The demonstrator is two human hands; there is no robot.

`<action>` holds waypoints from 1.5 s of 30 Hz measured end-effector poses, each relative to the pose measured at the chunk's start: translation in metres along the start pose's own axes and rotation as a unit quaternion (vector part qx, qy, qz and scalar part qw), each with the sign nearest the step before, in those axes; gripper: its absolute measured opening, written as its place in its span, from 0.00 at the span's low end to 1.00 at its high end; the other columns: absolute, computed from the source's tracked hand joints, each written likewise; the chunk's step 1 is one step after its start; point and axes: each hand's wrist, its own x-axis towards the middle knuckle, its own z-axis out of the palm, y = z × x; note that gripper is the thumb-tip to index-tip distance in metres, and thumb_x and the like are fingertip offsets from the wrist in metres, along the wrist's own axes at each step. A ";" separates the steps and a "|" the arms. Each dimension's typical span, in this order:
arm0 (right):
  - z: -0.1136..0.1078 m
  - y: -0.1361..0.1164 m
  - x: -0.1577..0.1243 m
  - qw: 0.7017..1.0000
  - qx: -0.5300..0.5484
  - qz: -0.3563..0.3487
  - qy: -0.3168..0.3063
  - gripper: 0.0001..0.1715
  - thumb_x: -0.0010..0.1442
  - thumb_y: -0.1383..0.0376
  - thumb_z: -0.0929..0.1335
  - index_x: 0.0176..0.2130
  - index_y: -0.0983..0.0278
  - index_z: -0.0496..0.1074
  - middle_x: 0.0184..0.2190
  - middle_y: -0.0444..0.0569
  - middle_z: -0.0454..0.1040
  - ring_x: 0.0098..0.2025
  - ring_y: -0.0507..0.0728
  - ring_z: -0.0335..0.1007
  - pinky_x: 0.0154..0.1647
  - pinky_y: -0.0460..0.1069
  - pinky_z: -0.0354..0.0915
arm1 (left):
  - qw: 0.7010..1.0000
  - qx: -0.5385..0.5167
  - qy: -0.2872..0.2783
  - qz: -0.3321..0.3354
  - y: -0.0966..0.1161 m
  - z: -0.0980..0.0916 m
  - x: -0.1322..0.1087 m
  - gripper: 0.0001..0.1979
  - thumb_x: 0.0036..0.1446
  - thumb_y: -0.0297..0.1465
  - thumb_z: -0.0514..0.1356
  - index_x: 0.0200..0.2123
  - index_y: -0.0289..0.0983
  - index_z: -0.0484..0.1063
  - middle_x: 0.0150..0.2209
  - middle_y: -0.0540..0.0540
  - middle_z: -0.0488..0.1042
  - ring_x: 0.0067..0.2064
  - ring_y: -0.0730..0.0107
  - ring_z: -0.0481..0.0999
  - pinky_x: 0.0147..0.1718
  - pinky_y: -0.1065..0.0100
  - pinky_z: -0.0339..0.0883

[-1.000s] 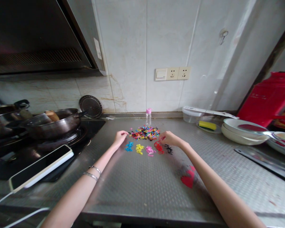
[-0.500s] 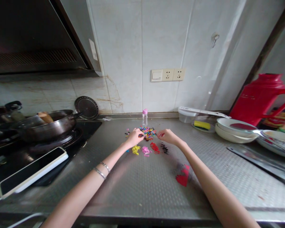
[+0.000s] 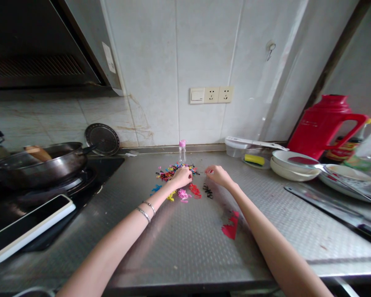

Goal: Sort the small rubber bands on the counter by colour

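Left hand hides part of the mixed pile — phone cropped.

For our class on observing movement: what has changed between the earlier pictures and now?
The bare left hand moved right, from beside the heap of small blue bands to the right part of the mixed multicoloured pile. The bare right hand drew slightly right, away from the pile. Whether either took or released anything cannot be told. The clear pink-capped bottle and small black-band heap stayed put.
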 end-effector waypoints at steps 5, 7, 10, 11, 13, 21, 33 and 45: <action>0.002 -0.001 0.000 1.000 -0.007 -0.016 -0.005 0.14 0.52 0.66 0.62 0.36 0.62 0.74 0.36 0.49 0.73 0.39 0.53 0.67 0.38 0.43 0.58 | 0.998 -0.057 -0.010 0.001 0.004 -0.005 0.004 0.07 0.43 0.25 0.57 0.22 0.34 0.76 0.24 0.43 0.73 0.31 0.67 0.70 0.34 0.68 0.61; 0.006 -0.001 0.000 0.999 -0.012 -0.033 -0.003 0.14 0.53 0.66 0.62 0.37 0.62 0.74 0.38 0.50 0.72 0.42 0.54 0.64 0.42 0.44 0.57 | 0.997 -0.078 -0.009 0.017 0.008 -0.008 0.004 0.08 0.44 0.26 0.56 0.23 0.34 0.76 0.25 0.44 0.73 0.29 0.69 0.69 0.33 0.69 0.60; 0.013 -0.002 0.001 0.998 -0.020 -0.055 0.001 0.15 0.54 0.64 0.62 0.40 0.62 0.73 0.40 0.51 0.70 0.45 0.56 0.62 0.45 0.45 0.56 | 0.995 -0.087 -0.022 0.042 0.017 -0.011 0.000 0.07 0.44 0.28 0.58 0.24 0.34 0.76 0.25 0.45 0.73 0.28 0.70 0.69 0.32 0.70 0.59; 0.016 -0.003 0.001 0.998 -0.025 -0.058 0.002 0.16 0.55 0.62 0.62 0.40 0.63 0.73 0.41 0.51 0.70 0.45 0.56 0.62 0.45 0.45 0.56 | 0.994 -0.090 -0.032 0.045 0.020 -0.012 -0.002 0.06 0.43 0.29 0.59 0.25 0.34 0.76 0.25 0.46 0.73 0.28 0.70 0.69 0.31 0.70 0.59; 0.021 -0.004 0.002 0.998 -0.038 -0.056 0.002 0.16 0.55 0.60 0.62 0.40 0.63 0.73 0.41 0.52 0.70 0.45 0.57 0.61 0.44 0.46 0.57 | 0.992 -0.105 -0.047 0.043 0.024 -0.013 -0.006 0.07 0.43 0.31 0.60 0.26 0.35 0.76 0.24 0.47 0.73 0.28 0.71 0.68 0.30 0.71 0.58; 0.030 -0.002 0.010 0.998 -0.043 -0.033 0.010 0.16 0.56 0.57 0.62 0.38 0.60 0.75 0.38 0.50 0.71 0.43 0.56 0.62 0.46 0.47 0.55 | 0.979 -0.204 0.003 -0.027 -0.004 -0.026 -0.018 0.10 0.47 0.34 0.58 0.27 0.33 0.76 0.26 0.46 0.74 0.28 0.71 0.69 0.29 0.72 0.59; 0.027 -0.012 0.012 0.997 -0.050 -0.054 0.030 0.12 0.54 0.63 0.63 0.33 0.62 0.75 0.37 0.50 0.72 0.42 0.56 0.63 0.42 0.45 0.58 | 0.958 -0.219 0.084 -0.165 -0.080 -0.056 -0.049 0.10 0.44 0.34 0.60 0.26 0.33 0.75 0.26 0.45 0.75 0.27 0.70 0.70 0.29 0.71 0.61; -0.017 0.014 0.009 0.961 0.143 -0.084 -0.221 0.10 0.45 0.67 0.65 0.26 0.68 0.75 0.25 0.47 0.76 0.28 0.53 0.69 0.29 0.44 0.62 | 0.961 -0.189 0.025 -0.202 -0.106 -0.068 -0.071 0.10 0.41 0.33 0.59 0.24 0.32 0.75 0.23 0.46 0.74 0.27 0.71 0.69 0.28 0.71 0.60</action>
